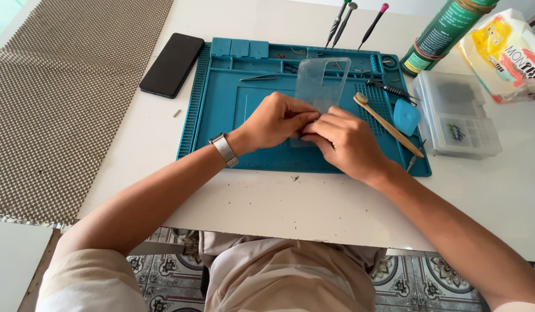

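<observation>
clear flexible plastic phone case (pixel 322 81): pinched at its near end by left hand (pixel 276 120) and right hand (pixel 343 140), fingers clenched on it, tilted up over teal silicone repair mat (pixel 221 110); bamboo toothbrush (pixel 387 123) at 3 o'clock, black smartphone (pixel 172 64) at 10 o'clock.

A white table (pixel 313 202) stands on a patterned tile floor (pixel 175 277), daylight bright across its top; a woven mat (pixel 65 98) covers its left end.

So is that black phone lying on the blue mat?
No, the black phone lies on the white table, just left of the blue mat.
</observation>
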